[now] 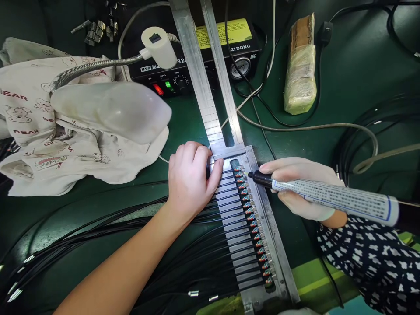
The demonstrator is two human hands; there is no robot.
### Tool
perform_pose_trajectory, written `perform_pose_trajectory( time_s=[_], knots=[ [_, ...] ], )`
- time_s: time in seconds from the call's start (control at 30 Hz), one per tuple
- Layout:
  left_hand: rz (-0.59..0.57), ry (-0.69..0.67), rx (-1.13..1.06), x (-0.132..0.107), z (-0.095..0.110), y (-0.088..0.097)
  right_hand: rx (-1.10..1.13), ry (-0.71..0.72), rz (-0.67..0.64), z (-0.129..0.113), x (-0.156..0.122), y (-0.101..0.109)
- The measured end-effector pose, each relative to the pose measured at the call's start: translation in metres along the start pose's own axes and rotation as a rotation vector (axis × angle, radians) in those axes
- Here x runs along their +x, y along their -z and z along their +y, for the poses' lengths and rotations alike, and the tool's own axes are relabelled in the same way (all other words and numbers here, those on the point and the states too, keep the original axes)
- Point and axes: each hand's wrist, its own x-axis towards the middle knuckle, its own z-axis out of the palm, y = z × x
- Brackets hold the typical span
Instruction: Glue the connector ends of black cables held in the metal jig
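My left hand rests curled on the upper end of a metal jig, its fingers pressing a small silver block in the row. Several black cables run under my wrist into the jig, and their bared coloured wire ends line up along its right edge. My right hand, gloved in white, grips a white dispensing syringe pen with printed text. The pen's dark nozzle points left, right beside the topmost wire ends.
A gooseneck lamp hangs over a printed cloth at the left. Behind stand a black controller box with lit indicators, two long metal rails, a taped wrapped block, grey and black hoses, and small metal parts.
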Motion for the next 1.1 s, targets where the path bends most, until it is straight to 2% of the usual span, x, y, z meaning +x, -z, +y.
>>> perform_pose_trajectory(
  time_s=[0.7, 0.8, 0.93, 1.1],
  knots=[
    [-0.007, -0.004, 0.011, 0.0, 0.0, 0.0, -0.009, 0.063, -0.001, -0.003, 0.005, 0.0],
    [0.001, -0.002, 0.013, -0.001, 0.0, -0.001, 0.008, 0.053, -0.009, -0.005, 0.0, 0.003],
    [-0.002, 0.001, 0.031, -0.001, 0.001, -0.001, 0.021, 0.008, 0.043, -0.011, -0.012, 0.007],
    [-0.006, 0.003, 0.046, -0.002, 0.002, -0.001, -0.035, 0.01, -0.011, -0.015, -0.015, 0.005]
  ],
)
